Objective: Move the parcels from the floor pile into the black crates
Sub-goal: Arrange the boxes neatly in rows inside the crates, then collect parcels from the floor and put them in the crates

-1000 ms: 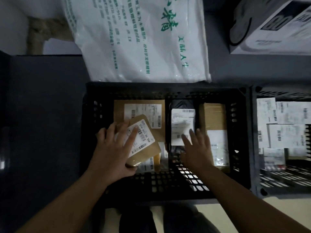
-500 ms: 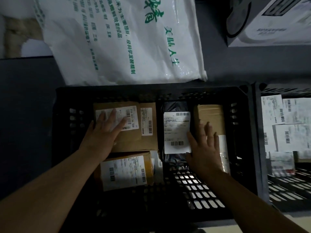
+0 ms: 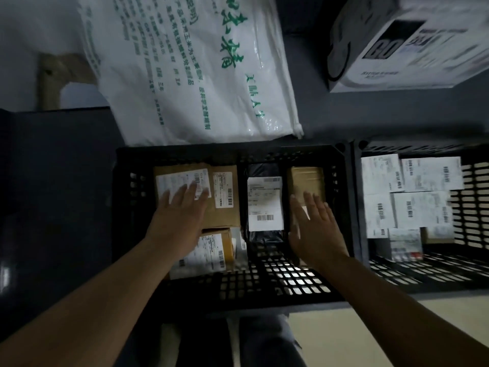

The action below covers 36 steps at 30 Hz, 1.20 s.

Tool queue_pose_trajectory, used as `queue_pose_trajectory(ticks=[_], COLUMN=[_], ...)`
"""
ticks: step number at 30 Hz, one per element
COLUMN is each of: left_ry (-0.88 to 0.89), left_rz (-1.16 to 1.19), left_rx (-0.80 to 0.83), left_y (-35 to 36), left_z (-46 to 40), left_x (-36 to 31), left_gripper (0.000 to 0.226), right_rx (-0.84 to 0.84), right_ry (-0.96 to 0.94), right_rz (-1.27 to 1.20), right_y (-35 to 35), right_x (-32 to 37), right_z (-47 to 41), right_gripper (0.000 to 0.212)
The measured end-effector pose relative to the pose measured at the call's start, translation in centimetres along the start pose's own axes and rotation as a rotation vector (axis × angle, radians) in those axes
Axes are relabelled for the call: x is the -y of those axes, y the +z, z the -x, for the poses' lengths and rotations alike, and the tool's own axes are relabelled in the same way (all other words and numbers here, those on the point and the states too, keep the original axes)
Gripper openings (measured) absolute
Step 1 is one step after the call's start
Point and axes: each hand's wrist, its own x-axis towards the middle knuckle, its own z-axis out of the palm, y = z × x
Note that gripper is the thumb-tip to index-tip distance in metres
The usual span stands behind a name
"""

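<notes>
From the head view, you are looking down into a black crate [image 3: 124,207] with a slotted floor, and both of your arms reach into it. Your left hand [image 3: 180,218] lies flat with straight, spread fingers on the white label of a flat brown parcel [image 3: 225,215] in the far left part of the crate; it grips nothing. Just nearer you, partly under your left wrist, sits a second brown box [image 3: 211,252] with a barcode label facing up. In the middle of the crate lies a black bag parcel [image 3: 264,168] carrying a large white shipping label [image 3: 265,203]. To its right stands a narrow brown carton [image 3: 307,181] against the crate's right wall. Your right hand [image 3: 315,229] is open, fingers straight and slightly apart, over the near end of that carton; you cannot tell whether the palm touches it. The near part of the crate floor is bare grid. Touching this crate on the right is a second black crate [image 3: 471,207] holding several white-labelled parcels [image 3: 412,192] packed side by side at its far end. Beyond the crates, a large white sack [image 3: 185,75] with green print lies on a dark surface, and a white printed box [image 3: 402,43] sits far right
</notes>
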Motion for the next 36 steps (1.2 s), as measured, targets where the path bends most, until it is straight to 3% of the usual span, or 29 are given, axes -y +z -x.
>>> queue_pose_trajectory(ticks=[4, 10, 14, 19, 26, 31, 36], left_ry=[0.218, 0.306, 0.329, 0.363, 0.652, 0.865, 1.048], left_rz=[0.024, 0.081, 0.079, 0.019, -0.062, -0.153, -0.206], left_rx=[-0.26, -0.576, -0.661, -0.69, -0.724, -0.813, -0.835], left_y=[-7.2, -21.1, -31.2, -42.0, -54.1, -59.9, -62.6], left_z=[4.7, 12.4, 19.1, 25.6, 32.5, 37.3, 42.4], left_x=[-2.3, -4.3, -5.0, -9.2, -25.0, -41.6, -58.8], left_gripper=[0.069, 0.053, 0.05, 0.058, 0.063, 0.065, 0.068], right_rx=[-0.184, -0.288, -0.419, -0.626, -0.756, -0.832, -0.865], right_ry=[-0.113, -0.154, -0.113, 0.002, 0.23, 0.356, 0.603], right_rz=[0.066, 0.043, 0.016, 0.081, -0.003, -0.034, -0.07], right_y=[-6.3, -19.1, -27.8, -35.6, -41.0, -40.3, -37.1], right_x=[0.4, 1.0, 0.8, -2.1, -12.5, -24.4, -36.0], right_z=[5.2, 15.2, 24.0, 35.6, 51.9, 64.2, 77.5], right_gripper=[0.086, 0.083, 0.068, 0.068, 0.077, 0.078, 0.078])
